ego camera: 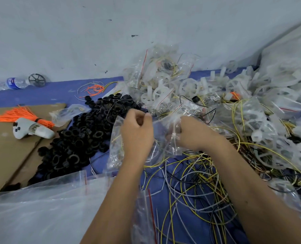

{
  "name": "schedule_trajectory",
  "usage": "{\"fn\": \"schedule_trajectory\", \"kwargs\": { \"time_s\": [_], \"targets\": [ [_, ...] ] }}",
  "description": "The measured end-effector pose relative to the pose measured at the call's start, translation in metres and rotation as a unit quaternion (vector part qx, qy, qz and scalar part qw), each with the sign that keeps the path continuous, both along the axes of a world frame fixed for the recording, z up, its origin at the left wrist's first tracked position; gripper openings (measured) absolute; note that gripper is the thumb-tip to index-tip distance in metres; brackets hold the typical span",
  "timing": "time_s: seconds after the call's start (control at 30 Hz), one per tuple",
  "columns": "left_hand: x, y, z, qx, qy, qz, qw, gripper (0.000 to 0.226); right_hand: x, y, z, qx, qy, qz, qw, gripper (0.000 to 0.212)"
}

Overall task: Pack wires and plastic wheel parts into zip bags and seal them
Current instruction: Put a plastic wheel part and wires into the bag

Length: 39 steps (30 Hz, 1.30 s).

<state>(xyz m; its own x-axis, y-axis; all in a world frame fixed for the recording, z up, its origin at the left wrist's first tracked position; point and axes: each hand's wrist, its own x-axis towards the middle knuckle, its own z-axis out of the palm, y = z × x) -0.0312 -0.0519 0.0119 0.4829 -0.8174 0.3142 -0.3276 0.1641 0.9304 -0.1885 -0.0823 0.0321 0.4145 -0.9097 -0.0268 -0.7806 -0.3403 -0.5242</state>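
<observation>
Blue floor covering [40, 93] meeting a pale wall [75, 32]. Centre: left hand [137, 132] and right hand [190, 133], fingers curled, pinching the top edge of a clear zip bag [161, 138]. At 9 o'clock, black plastic rings [81, 136]; at 5 o'clock, loose wires [190, 187]; at 2 o'clock, translucent wheel parts [251, 88]. Far left, cardboard [5, 155] bearing orange cable ties [21, 115].

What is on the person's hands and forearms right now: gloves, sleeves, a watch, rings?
Nothing shows on either. The left hand and right hand are bare, with no gloves, and no rings are visible. Both forearms are uncovered all the way to the bottom edge of the view: no sleeves, watch, wristband or markings in sight.
</observation>
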Motion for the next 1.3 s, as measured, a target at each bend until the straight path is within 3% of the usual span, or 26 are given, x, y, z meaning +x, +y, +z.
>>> {"fn": "schedule_trajectory", "kwargs": {
  "time_s": [0.13,0.27,0.43,0.53,0.63,0.73,0.83,0.93,1.03,1.13,1.3],
  "targets": [
    [-0.022,0.003,-0.012,0.011,-0.034,-0.034,0.999,0.018,0.011,0.004,-0.006,0.099,-0.132,0.062,0.984,0.022],
    [-0.026,0.004,-0.016,0.013,-0.033,-0.046,0.998,0.033,0.007,0.007,-0.013,0.185,-0.214,0.07,0.957,0.02],
    [-0.015,0.001,-0.029,0.099,-0.118,-0.065,0.986,0.04,0.0,0.003,-0.013,0.197,-0.261,0.045,0.944,0.016],
    [-0.006,-0.001,-0.031,0.125,-0.162,-0.069,0.976,0.037,-0.005,-0.003,0.002,0.131,-0.321,-0.05,0.937,0.014],
    [-0.012,-0.001,-0.029,0.149,-0.235,-0.076,0.958,0.042,0.001,-0.021,0.014,-0.047,-0.33,-0.155,0.93,0.015],
    [-0.02,0.0,-0.031,0.172,-0.307,-0.081,0.933,0.051,0.025,-0.047,0.025,-0.191,-0.234,-0.16,0.94,0.015],
    [-0.015,-0.002,-0.034,0.173,-0.322,-0.069,0.928,0.05,0.056,-0.079,0.033,-0.283,-0.106,-0.112,0.947,0.019],
    [-0.004,-0.005,-0.037,0.157,-0.319,-0.053,0.933,0.046,0.083,-0.114,0.031,-0.314,0.085,-0.045,0.944,0.031],
    [0.002,-0.006,-0.041,0.147,-0.301,-0.04,0.941,0.043,0.099,-0.139,0.02,-0.299,0.231,0.001,0.926,0.061],
    [0.004,-0.007,-0.042,0.143,-0.29,-0.041,0.945,0.04,0.098,-0.154,0.005,-0.261,0.309,0.026,0.914,0.076],
    [0.006,-0.008,-0.044,0.134,-0.268,-0.049,0.953,0.041,0.085,-0.153,-0.007,-0.284,0.324,-0.037,0.902,0.058]
  ]
}}
